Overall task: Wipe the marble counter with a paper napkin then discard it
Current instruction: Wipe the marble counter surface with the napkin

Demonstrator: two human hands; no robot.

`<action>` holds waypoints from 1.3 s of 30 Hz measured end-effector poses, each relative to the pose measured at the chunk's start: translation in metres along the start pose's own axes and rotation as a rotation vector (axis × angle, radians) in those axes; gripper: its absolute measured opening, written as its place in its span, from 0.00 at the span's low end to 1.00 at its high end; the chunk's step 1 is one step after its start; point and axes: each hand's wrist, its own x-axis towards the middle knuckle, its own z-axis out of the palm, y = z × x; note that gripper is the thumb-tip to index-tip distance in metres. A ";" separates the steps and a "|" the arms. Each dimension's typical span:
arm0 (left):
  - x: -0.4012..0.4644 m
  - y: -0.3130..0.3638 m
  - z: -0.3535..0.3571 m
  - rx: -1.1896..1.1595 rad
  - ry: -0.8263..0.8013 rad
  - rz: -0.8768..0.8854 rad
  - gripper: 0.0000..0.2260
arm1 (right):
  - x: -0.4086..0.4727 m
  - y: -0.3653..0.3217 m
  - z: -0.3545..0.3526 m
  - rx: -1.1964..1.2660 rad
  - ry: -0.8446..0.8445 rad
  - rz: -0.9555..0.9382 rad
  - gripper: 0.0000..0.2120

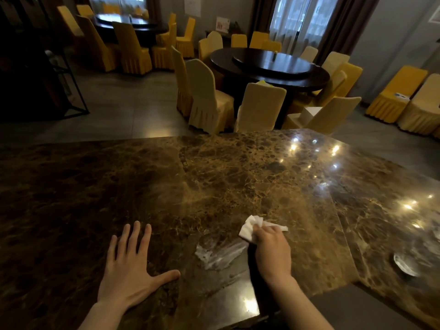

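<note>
The brown veined marble counter (214, 177) fills the lower half of the head view. My right hand (272, 252) presses a crumpled white paper napkin (250, 228) onto the counter near its front middle; the napkin sticks out beyond my fingers to the left and right. Just left of that hand lies a whitish smeared patch (217, 254) on the stone. My left hand (129, 270) rests flat on the counter with fingers spread, well to the left of the napkin, holding nothing.
A small shiny round dish (404, 264) sits on the counter at the right. Beyond the counter's far edge stand chairs in yellow covers (260, 108) around a dark round table (271, 67). A dark metal rack (69, 86) stands at the far left.
</note>
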 end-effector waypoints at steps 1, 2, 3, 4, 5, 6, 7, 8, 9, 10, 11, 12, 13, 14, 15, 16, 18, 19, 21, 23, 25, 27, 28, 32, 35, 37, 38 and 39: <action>0.000 0.000 0.000 -0.002 0.001 -0.001 0.65 | -0.004 -0.011 0.002 -0.010 -0.012 -0.033 0.11; 0.000 0.000 0.000 -0.001 0.000 -0.001 0.65 | -0.012 -0.024 0.006 0.012 -0.033 -0.081 0.12; 0.000 0.000 0.000 0.003 -0.003 -0.002 0.65 | -0.021 -0.038 0.010 0.058 -0.045 -0.152 0.13; -0.001 0.000 -0.001 0.007 -0.006 -0.001 0.65 | -0.032 -0.048 0.014 0.104 -0.050 -0.246 0.14; -0.001 0.000 -0.001 0.007 -0.008 0.001 0.65 | -0.040 -0.054 0.015 0.121 -0.084 -0.331 0.13; -0.001 0.001 -0.001 0.006 -0.006 0.001 0.65 | -0.043 -0.052 0.014 0.103 -0.114 -0.388 0.11; 0.000 0.001 -0.002 0.007 -0.005 0.001 0.65 | -0.040 -0.045 0.010 0.078 -0.117 -0.397 0.09; 0.000 0.001 -0.002 0.010 -0.010 -0.001 0.65 | -0.035 -0.033 0.005 0.063 -0.102 -0.343 0.09; 0.000 0.001 -0.003 0.015 -0.018 -0.003 0.65 | -0.026 -0.019 0.001 0.055 -0.055 -0.231 0.09; 0.000 0.002 -0.003 0.016 -0.022 -0.004 0.64 | -0.016 -0.003 -0.006 0.035 -0.006 -0.099 0.08; 0.000 0.002 -0.004 0.014 -0.020 -0.003 0.64 | -0.006 0.012 -0.011 0.004 0.025 0.021 0.06; -0.001 0.002 -0.004 0.012 -0.017 -0.003 0.64 | -0.001 0.020 -0.014 -0.044 0.025 0.099 0.06; -0.001 0.002 -0.003 0.011 -0.017 -0.004 0.64 | 0.000 0.019 -0.014 -0.075 0.029 0.114 0.06; -0.001 0.002 -0.003 0.012 -0.018 -0.005 0.64 | -0.004 0.010 -0.011 -0.076 0.007 0.092 0.05; 0.000 0.002 -0.003 0.015 -0.019 -0.006 0.64 | -0.011 -0.003 -0.005 -0.042 -0.022 0.038 0.04; 0.000 0.002 -0.002 0.017 -0.018 -0.003 0.64 | -0.022 -0.018 0.001 -0.001 -0.052 -0.038 0.06; 0.000 0.001 -0.001 0.018 -0.016 -0.004 0.64 | -0.034 -0.034 0.009 0.082 -0.094 -0.192 0.10; 0.000 0.001 -0.001 0.021 -0.019 -0.008 0.64 | -0.031 -0.035 0.006 0.187 -0.083 -0.187 0.12; 0.001 0.001 -0.001 0.025 -0.021 -0.005 0.64 | -0.012 -0.023 -0.008 0.486 0.049 0.018 0.14; 0.000 0.001 -0.001 0.020 -0.023 -0.004 0.64 | 0.010 -0.001 -0.022 0.699 0.150 0.313 0.11; 0.000 0.002 -0.001 0.014 -0.021 -0.009 0.64 | 0.028 0.025 -0.031 0.773 0.145 0.584 0.10; 0.000 0.001 -0.002 0.022 -0.022 -0.010 0.64 | 0.034 0.050 -0.031 0.614 0.158 0.669 0.09; 0.001 0.001 -0.001 0.019 -0.024 -0.010 0.64 | 0.032 0.061 -0.030 0.469 0.169 0.643 0.09; 0.002 -0.001 0.000 0.009 -0.017 -0.005 0.64 | 0.013 0.073 -0.021 0.051 0.092 0.322 0.10; 0.003 -0.001 0.001 0.021 -0.017 -0.005 0.64 | 0.005 0.071 -0.018 -0.089 -0.009 0.169 0.07; 0.003 -0.001 0.001 0.023 -0.020 -0.006 0.64 | 0.003 0.070 -0.021 -0.082 -0.101 0.107 0.05; 0.003 0.000 0.000 0.026 -0.025 -0.009 0.64 | 0.004 0.070 -0.024 -0.051 -0.153 0.068 0.03; 0.002 0.000 0.000 0.032 -0.029 -0.010 0.64 | 0.005 0.069 -0.028 0.000 -0.214 0.032 0.02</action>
